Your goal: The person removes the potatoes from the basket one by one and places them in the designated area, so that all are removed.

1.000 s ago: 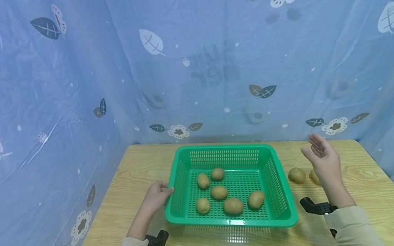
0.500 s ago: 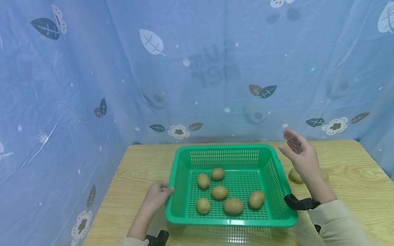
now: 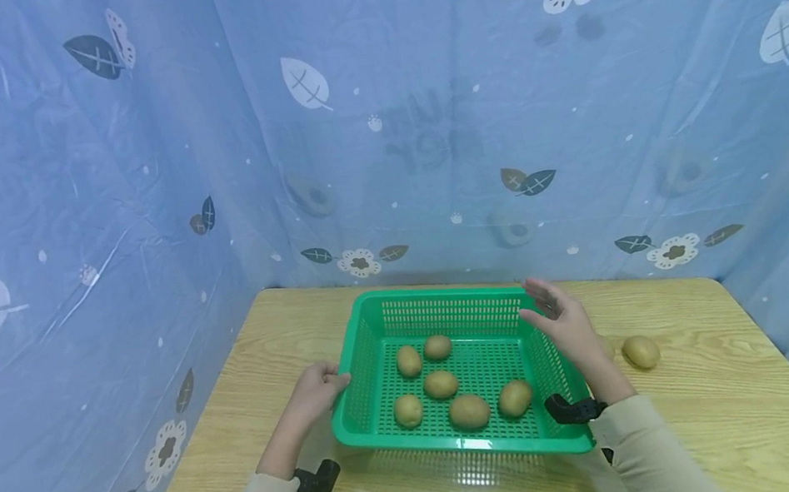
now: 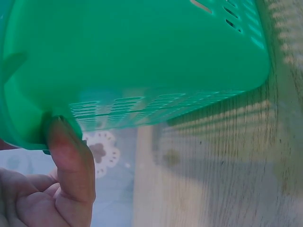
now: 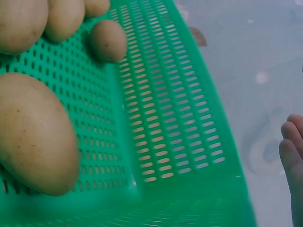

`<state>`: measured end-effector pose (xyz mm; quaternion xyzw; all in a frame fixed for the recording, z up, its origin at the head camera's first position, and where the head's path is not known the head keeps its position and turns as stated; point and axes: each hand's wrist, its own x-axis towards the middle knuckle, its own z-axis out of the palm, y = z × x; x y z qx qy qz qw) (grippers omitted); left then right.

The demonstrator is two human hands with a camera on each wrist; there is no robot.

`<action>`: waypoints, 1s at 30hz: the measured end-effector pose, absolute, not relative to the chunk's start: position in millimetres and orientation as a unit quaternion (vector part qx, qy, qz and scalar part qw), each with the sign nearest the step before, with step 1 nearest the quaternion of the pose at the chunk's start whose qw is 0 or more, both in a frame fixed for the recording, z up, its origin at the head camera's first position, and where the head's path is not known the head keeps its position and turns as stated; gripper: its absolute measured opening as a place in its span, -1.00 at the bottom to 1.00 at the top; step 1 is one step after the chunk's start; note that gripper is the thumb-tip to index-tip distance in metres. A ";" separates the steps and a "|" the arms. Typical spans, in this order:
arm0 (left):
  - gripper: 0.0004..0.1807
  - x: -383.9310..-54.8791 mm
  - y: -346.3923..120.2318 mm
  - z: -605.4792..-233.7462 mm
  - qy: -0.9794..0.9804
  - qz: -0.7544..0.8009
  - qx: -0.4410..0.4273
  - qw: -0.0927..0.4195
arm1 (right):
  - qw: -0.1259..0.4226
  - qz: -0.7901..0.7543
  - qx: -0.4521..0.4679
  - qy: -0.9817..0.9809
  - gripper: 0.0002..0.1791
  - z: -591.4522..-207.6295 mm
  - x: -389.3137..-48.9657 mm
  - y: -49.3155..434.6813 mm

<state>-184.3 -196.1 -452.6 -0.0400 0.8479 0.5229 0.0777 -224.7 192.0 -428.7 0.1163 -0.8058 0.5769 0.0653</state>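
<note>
A green plastic basket with slotted walls stands in the middle of the table. Several potatoes lie spread over its floor. My left hand grips the basket's left rim; in the left wrist view its thumb presses over the edge. My right hand is over the far right corner of the basket, fingers fairly straight, holding nothing. Its fingertips show at the right edge of the right wrist view, outside the basket wall, while a large potato lies inside.
Right of the basket, a loose potato lies on the wooden table. Another potato is mostly hidden behind the right wrist. A blue patterned curtain hangs close behind the table and along its sides.
My right hand has moved left, from above the loose potatoes to over the basket's far right corner. The left hand keeps its grip, and the basket has stayed in place.
</note>
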 end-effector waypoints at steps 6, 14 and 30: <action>-0.72 -183.7 -196.1 -452.8 0.846 0.525 -0.041 0.082 | 0.023 0.569 0.128 -0.812 -0.35 -439.1 -230.2 188.8; -0.72 -184.2 -196.2 -451.7 0.849 0.520 -0.042 0.080 | -0.068 0.575 0.195 -0.792 -0.33 -446.0 -238.8 190.3; -0.73 -183.8 -195.2 -450.5 0.849 0.521 -0.044 0.081 | -0.235 0.452 0.262 -0.820 -0.39 -444.4 -238.9 187.3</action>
